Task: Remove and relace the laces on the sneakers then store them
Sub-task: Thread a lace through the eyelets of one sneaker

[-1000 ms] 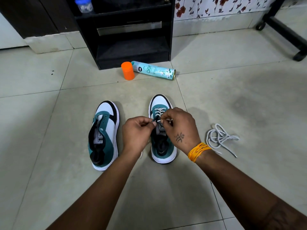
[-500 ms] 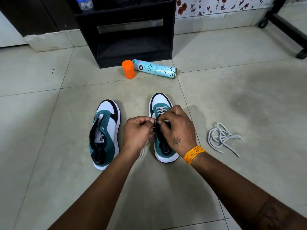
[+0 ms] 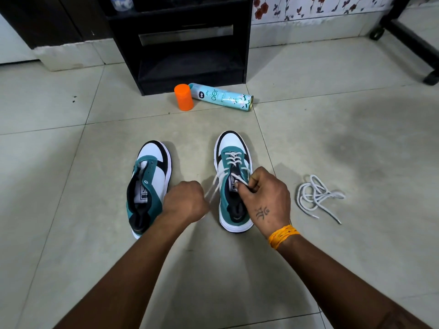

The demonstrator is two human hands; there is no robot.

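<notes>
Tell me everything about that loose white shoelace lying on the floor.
The loose shoelace is a flat white cord, apparently woven fabric, dropped in a tangled heap of loops on the pale tiled floor. Two ends trail toward the person. It lies apart from both sneakers, out beyond the right hand; nothing touches it.

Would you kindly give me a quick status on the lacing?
Left hand and right hand each grip a lace end. Right sneaker part-laced; left sneaker bare, loose lace on floor. Nothing in the way.

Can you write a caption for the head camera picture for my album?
Both hands pull a white lace through the right sneaker.
</notes>
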